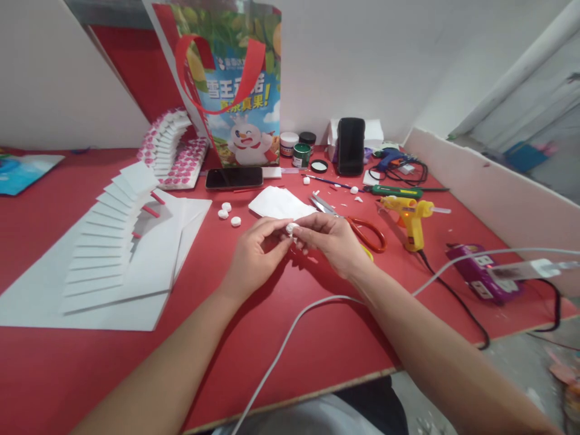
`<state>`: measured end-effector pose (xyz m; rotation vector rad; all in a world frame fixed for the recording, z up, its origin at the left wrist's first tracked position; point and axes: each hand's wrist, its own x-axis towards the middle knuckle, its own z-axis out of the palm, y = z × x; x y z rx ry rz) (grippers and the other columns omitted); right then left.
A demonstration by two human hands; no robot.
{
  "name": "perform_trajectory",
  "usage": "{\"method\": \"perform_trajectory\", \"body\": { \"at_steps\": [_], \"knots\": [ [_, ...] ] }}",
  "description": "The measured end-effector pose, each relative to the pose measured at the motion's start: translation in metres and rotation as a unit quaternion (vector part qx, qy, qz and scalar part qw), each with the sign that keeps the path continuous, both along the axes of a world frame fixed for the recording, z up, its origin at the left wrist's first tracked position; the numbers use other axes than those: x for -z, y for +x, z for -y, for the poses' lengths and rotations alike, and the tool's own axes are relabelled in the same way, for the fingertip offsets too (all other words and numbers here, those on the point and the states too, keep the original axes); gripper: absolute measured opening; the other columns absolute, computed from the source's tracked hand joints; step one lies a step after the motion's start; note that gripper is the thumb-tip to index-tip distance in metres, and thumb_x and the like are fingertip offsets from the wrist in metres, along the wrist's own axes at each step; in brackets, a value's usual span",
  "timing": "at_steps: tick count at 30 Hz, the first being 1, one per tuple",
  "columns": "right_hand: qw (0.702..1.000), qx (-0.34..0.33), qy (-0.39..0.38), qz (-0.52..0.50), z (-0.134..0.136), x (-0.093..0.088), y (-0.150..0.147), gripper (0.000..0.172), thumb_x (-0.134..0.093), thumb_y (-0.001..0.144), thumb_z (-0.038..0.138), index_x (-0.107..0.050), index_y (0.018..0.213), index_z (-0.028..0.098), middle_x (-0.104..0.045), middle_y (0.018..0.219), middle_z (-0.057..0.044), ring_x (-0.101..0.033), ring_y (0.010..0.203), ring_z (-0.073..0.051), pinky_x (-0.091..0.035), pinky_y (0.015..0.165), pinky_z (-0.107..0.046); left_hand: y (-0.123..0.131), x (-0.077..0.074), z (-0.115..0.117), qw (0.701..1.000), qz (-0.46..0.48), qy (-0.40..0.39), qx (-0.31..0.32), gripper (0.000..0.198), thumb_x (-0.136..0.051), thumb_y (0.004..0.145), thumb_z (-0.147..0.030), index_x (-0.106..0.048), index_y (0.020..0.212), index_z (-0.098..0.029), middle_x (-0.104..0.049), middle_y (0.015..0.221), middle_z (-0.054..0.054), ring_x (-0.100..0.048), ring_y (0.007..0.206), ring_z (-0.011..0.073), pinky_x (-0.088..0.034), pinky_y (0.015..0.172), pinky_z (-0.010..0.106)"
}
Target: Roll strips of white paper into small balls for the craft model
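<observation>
Both my hands meet above the red table and pinch a small white rolled paper piece between their fingertips. My left hand holds it from the left with thumb and fingers closed. My right hand grips it from the right, fingers curled. Three similar white rolled pieces lie on the table just left of my hands. A white tissue sheet lies right behind the hands. Red-handled scissors rest beside my right hand.
A white paper staircase model stands at the left on white sheets. Behind are a printed shopping bag, two phones, paint jars, a yellow glue gun, a purple power strip and a white cable.
</observation>
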<state>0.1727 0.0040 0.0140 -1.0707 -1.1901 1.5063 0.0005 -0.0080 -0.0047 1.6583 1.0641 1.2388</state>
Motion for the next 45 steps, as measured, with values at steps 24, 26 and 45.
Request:
{"method": "perform_trajectory", "body": {
  "at_steps": [24,26,45],
  "knots": [
    [0.998,0.054,0.027,-0.017,0.005,0.004,-0.013,0.012,-0.079,0.071,0.021,-0.072,0.077,0.013,-0.073,0.064,-0.001,-0.069,0.059,-0.013,-0.060,0.060,-0.026,0.011,0.003,0.004,0.987,-0.060,0.109,-0.097,0.017,-0.062,0.093,-0.018,-0.077,0.101,-0.017,-0.075,0.095,0.006,-0.070,0.088,0.0163,-0.054,0.082,0.026],
    [0.998,0.059,0.034,-0.014,0.005,0.004,-0.014,0.010,-0.078,0.071,0.020,-0.071,0.075,0.014,-0.072,0.062,-0.001,-0.069,0.057,-0.012,-0.059,0.059,-0.025,0.011,0.003,0.005,0.986,-0.065,0.119,-0.101,0.017,-0.062,0.093,-0.017,-0.077,0.101,-0.016,-0.075,0.095,0.006,-0.070,0.089,0.0158,-0.054,0.083,0.025],
    [0.997,0.022,0.057,0.046,0.004,0.006,-0.015,0.011,-0.073,0.076,0.023,-0.065,0.076,0.016,-0.071,0.065,0.000,-0.068,0.059,-0.013,-0.058,0.060,-0.027,0.010,-0.003,0.008,0.994,0.012,-0.048,-0.102,0.016,-0.065,0.090,-0.026,-0.078,0.088,-0.016,-0.073,0.077,0.002,-0.068,0.070,0.0143,-0.055,0.067,0.023]
  ]
}}
